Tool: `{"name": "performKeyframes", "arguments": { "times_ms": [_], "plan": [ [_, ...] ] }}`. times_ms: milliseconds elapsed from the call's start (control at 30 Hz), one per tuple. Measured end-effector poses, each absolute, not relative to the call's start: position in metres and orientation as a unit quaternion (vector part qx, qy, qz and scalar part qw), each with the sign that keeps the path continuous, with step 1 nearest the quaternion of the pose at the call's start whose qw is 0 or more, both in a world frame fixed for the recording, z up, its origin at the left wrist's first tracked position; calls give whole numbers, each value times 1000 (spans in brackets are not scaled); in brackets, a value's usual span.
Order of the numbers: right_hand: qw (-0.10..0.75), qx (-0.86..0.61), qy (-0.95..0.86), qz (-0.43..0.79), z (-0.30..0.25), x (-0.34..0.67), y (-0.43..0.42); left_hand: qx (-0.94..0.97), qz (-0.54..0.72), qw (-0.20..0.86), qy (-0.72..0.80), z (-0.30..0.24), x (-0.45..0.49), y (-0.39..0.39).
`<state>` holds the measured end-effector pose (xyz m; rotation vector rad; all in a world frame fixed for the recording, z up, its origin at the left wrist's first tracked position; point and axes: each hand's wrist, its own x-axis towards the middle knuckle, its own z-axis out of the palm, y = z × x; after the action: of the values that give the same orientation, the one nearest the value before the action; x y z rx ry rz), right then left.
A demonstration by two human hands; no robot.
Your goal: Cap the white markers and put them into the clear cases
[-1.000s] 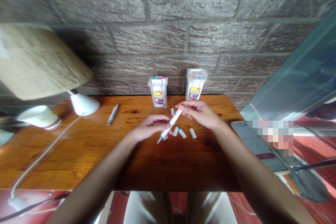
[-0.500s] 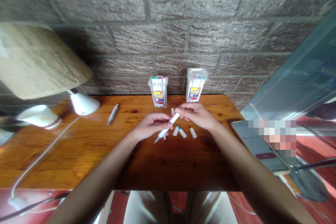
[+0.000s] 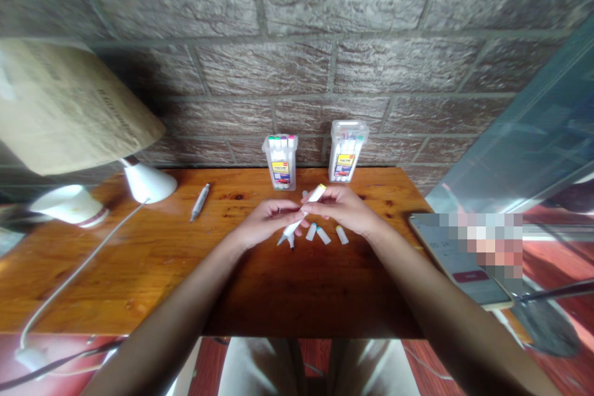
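Observation:
Both my hands meet over the middle of the wooden table (image 3: 139, 260). My right hand (image 3: 346, 209) pinches a white marker (image 3: 302, 215) that slants from upper right down to lower left, its uncapped tip pointing at the table. My left hand (image 3: 266, 223) is closed around the marker's lower part. Several loose white caps (image 3: 323, 236) lie on the table just under and right of my hands. Two clear marker boxes stand upright against the brick wall, one on the left (image 3: 280, 162) and one on the right (image 3: 347, 151).
A grey pen (image 3: 199, 202) lies to the left. A white lamp base (image 3: 147, 182) with its cord, a white bowl-like thing (image 3: 69, 205) and a brown cardboard sheet (image 3: 65, 105) are at the far left. A phone (image 3: 464, 260) rests at the table's right edge.
The marker has slid up and away through my fingers, so its yellow-tipped back end now shows above my right hand. Both hands drew slightly closer together.

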<state>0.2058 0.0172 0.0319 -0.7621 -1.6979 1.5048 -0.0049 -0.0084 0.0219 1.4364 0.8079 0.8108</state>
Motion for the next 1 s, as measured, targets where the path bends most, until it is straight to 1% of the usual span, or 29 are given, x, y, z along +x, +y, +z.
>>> {"name": "performKeyframes", "arguments": {
  "times_ms": [100, 267, 400, 467, 533, 633, 733, 833, 1000],
  "plan": [
    [371, -308, -648, 589, 34, 206, 17, 625, 335, 617, 341, 21, -5, -9],
    [356, -315, -631, 613, 41, 211, 16, 631, 339, 607, 345, 22, -5, -8],
    [414, -323, -595, 608, 47, 221, 19, 627, 338, 606, 353, 23, -6, -8],
    [432, -317, -566, 627, 47, 222, 21, 623, 337, 610, 356, 23, -5, -8],
    [423, -301, -536, 666, 44, 218, 21, 624, 335, 609, 357, 24, -5, -9],
    [386, -275, -489, 733, 38, 207, 19, 623, 344, 607, 355, 23, -2, -9],
    [363, -274, -462, 761, 35, 197, 15, 617, 359, 606, 351, 21, 0, -10],
    [364, -280, -443, 770, 35, 193, 13, 619, 370, 598, 349, 20, 2, -9],
    [409, -249, -432, 764, 37, 196, 14, 643, 379, 560, 360, 21, 2, -9]
  ]
}}
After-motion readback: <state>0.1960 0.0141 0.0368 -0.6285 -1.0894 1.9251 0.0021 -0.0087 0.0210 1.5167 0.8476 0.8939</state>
